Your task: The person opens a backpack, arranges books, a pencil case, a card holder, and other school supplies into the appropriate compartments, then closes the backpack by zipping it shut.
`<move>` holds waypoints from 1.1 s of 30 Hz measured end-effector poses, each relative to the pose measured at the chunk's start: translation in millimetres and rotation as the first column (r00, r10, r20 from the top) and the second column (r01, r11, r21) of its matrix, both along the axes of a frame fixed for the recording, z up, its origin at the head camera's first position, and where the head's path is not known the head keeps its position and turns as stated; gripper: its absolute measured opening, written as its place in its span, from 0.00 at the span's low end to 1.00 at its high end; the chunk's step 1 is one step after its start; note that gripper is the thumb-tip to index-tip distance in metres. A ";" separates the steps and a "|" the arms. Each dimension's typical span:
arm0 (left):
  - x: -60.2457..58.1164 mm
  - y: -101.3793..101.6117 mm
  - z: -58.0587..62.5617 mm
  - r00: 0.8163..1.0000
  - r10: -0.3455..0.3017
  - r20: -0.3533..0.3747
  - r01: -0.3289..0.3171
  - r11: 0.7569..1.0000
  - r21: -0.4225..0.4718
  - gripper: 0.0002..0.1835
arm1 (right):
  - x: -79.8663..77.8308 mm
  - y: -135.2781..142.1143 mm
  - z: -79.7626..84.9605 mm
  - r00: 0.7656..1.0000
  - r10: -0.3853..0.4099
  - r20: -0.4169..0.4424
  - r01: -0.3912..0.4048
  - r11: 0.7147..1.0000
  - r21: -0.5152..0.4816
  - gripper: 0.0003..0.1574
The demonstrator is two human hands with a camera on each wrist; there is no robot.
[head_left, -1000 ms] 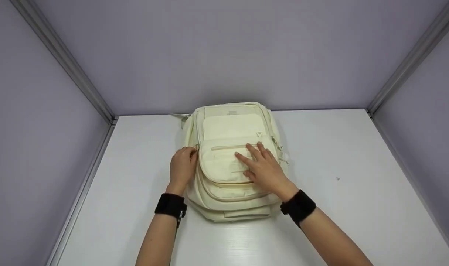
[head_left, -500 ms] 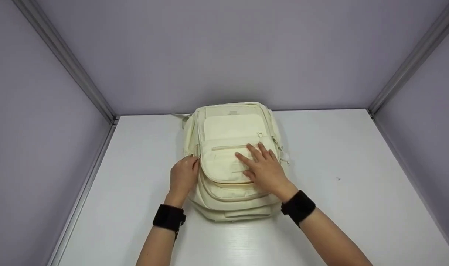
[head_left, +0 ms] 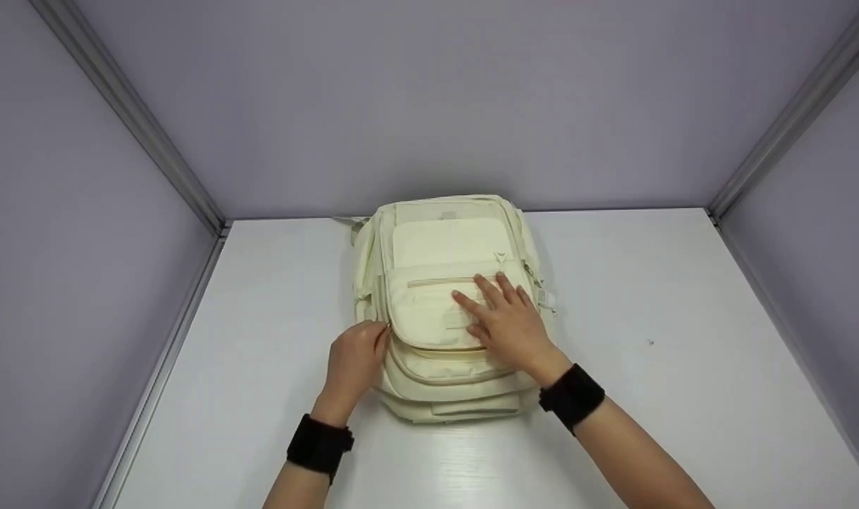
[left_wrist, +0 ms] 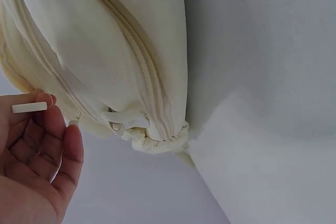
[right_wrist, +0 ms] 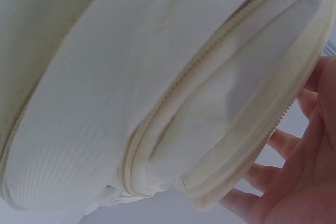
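A cream backpack (head_left: 450, 240) lies front side up on the white table. At its left edge my left hand (head_left: 357, 357) pinches a zipper pull between thumb and curled fingers. In the left wrist view a pale zipper pull (left_wrist: 29, 107) sticks out from that grip, beside the bag's curved zippers. My right hand (head_left: 512, 325) rests on the front pocket (head_left: 425, 314) with its fingers spread. The right wrist view has the pocket's lower zipper (right_wrist: 257, 148) parted, its teeth exposed next to the fingers of my right hand (right_wrist: 294, 166).
The white table (head_left: 259, 297) extends on both sides of the bag. Grey-lilac panels (head_left: 464, 106) enclose it at the back and sides. A tiny scrap (head_left: 650, 342) lies on the table to the right. A strap (head_left: 348, 220) pokes out at the bag's upper left.
My left hand has moved down along the left edge of the backpack, towards me, still pinching at the zipper. My right hand has stayed on the front pocket.
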State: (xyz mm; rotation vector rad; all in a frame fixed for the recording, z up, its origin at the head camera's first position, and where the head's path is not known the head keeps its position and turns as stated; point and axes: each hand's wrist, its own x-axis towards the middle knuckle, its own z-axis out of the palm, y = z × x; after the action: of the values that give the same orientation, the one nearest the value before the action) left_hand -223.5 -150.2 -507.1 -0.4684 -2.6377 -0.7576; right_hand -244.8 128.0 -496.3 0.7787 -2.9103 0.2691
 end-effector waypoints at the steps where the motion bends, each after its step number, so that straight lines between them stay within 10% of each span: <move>1: 1.4 0.0 -0.3 1.000 -0.009 -0.001 0.009 1.000 -0.004 0.05 | -0.1 0.0 -0.1 1.000 -0.001 -0.001 0.001 1.000 0.005 0.34; 16: 11.7 -6.6 6.6 0.988 -0.149 0.034 0.150 0.989 -0.017 0.06 | -0.9 -0.3 -2.2 1.000 0.001 -0.010 0.000 1.000 0.008 0.35; 33: 14.3 2.4 16.2 0.915 -0.387 0.111 0.386 0.922 0.033 0.03 | -1.2 1.2 -5.4 0.998 0.017 -0.067 -0.016 1.000 0.007 0.34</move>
State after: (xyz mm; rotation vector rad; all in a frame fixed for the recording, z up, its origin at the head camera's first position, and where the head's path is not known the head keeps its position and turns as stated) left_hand -209.2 -147.9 -490.9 -0.9928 -2.6771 -0.9386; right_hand -246.0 129.2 -501.7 0.7968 -2.8442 0.2311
